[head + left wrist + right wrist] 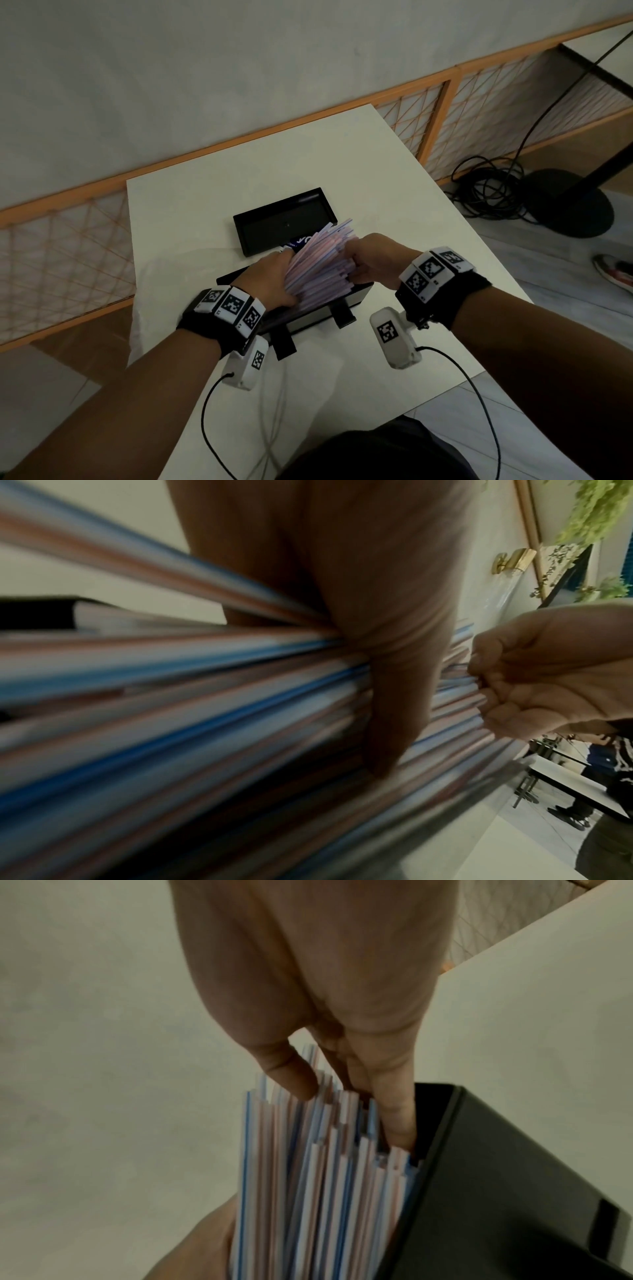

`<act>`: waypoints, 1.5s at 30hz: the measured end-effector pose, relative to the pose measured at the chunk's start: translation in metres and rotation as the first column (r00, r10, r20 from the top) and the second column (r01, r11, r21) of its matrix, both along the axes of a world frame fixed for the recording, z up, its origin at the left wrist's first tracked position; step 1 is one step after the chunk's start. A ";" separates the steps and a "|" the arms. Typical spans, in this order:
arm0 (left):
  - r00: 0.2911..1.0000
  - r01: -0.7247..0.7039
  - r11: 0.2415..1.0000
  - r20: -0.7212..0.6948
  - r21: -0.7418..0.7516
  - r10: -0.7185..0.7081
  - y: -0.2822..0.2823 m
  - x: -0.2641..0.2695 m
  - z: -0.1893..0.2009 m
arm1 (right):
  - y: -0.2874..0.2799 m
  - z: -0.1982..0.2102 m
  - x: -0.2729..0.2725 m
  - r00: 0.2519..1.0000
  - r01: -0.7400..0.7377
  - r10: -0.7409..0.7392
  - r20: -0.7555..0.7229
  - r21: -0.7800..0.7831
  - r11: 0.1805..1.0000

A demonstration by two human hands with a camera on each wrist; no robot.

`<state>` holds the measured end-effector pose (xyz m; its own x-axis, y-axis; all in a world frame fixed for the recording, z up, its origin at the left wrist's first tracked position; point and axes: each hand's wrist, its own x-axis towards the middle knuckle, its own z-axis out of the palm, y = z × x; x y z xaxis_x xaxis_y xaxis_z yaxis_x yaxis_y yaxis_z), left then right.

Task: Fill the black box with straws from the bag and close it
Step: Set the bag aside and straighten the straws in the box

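Black box (pixel 308 315) nearest on the table (pixel 394 178), open for filling. Above it, striped straws (pixel 318 267) clamped between left hand (pixel 270 277) and right hand (pixel 370 260), both grips curled round, squaring ends. Farther back, lid (pixel 284 221) parked clear.

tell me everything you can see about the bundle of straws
The straws are a thick bundle of thin white plastic tubes with blue and pinkish-red stripes. Their far ends fan out unevenly toward the lid, which lies open side up on the table; their near ends slant down into the black box. The left hand presses one side of the bundle, and the right hand curls against the other, fingertips on the straw ends. No bag is clearly visible around them.
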<state>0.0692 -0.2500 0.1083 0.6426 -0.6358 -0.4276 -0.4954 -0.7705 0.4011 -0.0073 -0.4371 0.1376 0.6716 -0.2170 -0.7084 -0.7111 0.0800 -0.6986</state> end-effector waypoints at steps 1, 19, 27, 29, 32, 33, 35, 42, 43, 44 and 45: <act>1.000 0.009 1.000 0.006 0.010 -0.009 -0.001 -0.001 -0.001 | -0.001 -0.001 -0.001 1.000 -0.014 0.014 -0.004 0.015 1.000; 0.997 0.063 0.995 0.032 0.081 -0.066 0.007 -0.007 -0.009 | 0.020 0.000 -0.017 0.844 -0.327 0.509 0.170 -0.590 0.738; 0.998 0.055 0.992 -0.036 -0.118 -0.060 0.030 -0.004 -0.008 | 0.023 -0.022 -0.017 0.802 -0.289 0.580 0.144 -0.757 0.587; 0.994 0.104 0.991 -0.012 -0.089 -0.105 0.036 -0.003 -0.011 | 0.022 -0.019 -0.014 0.808 -0.316 0.578 0.113 -0.745 0.587; 0.993 0.115 0.992 0.004 -0.041 -0.115 0.039 -0.001 -0.013 | 0.021 -0.010 -0.011 0.833 -0.311 0.545 0.098 -0.731 0.607; 0.993 0.114 0.993 0.007 -0.031 -0.114 0.039 -0.001 -0.013 | 0.019 -0.008 -0.011 0.849 -0.270 0.513 0.128 -0.730 0.628; 0.992 0.129 0.991 0.015 -0.020 -0.128 0.036 -0.001 -0.012 | 0.016 -0.005 -0.010 0.856 -0.163 0.478 0.196 -0.775 0.610; 0.989 0.145 0.989 0.042 -0.031 -0.143 0.023 -0.002 -0.014 | 0.025 -0.023 -0.005 0.734 -0.437 0.679 0.005 -0.762 0.477; 0.990 0.138 0.989 0.038 -0.046 -0.136 0.025 -0.003 -0.015 | 0.027 -0.028 -0.004 0.739 -0.409 0.674 0.022 -0.780 0.474; 0.992 0.126 0.989 0.029 -0.075 -0.124 0.027 -0.003 -0.017 | 0.028 -0.030 -0.005 0.741 -0.376 0.671 0.038 -0.804 0.461; 0.994 0.110 0.987 0.014 -0.114 -0.109 0.030 -0.003 -0.020 | 0.029 -0.032 -0.005 0.744 -0.351 0.666 0.052 -0.818 0.456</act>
